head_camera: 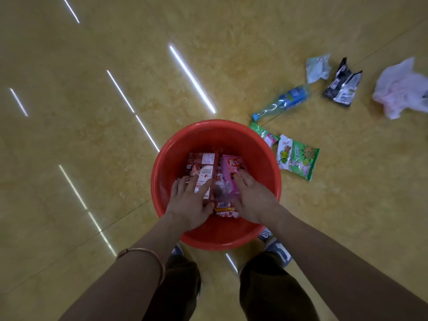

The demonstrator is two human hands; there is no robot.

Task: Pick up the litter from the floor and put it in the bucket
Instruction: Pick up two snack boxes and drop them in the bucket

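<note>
Left hand (pixel 190 202) reaches down into the red bucket (pixel 208 135), fingers spread and fairly straight across the top of a red carton (pixel 203 165). It looks to be pressing the carton flat to make room, not gripping it. Beside the carton lies a pink box (pixel 231 167), with the right hand (pixel 252 200) laid on it the same way, fingers extended and curled round nothing. Both forearms slope down and inward from a bent-over stance, wrists just inside the near rim. More litter waits on the floor (pixel 92 135) to the right: two green wrappers (pixel 298 158) just beside the bucket, then a plastic bottle (pixel 282 100), a black packet (pixel 344 85) and a white bag (pixel 403 89) farther off.
</note>
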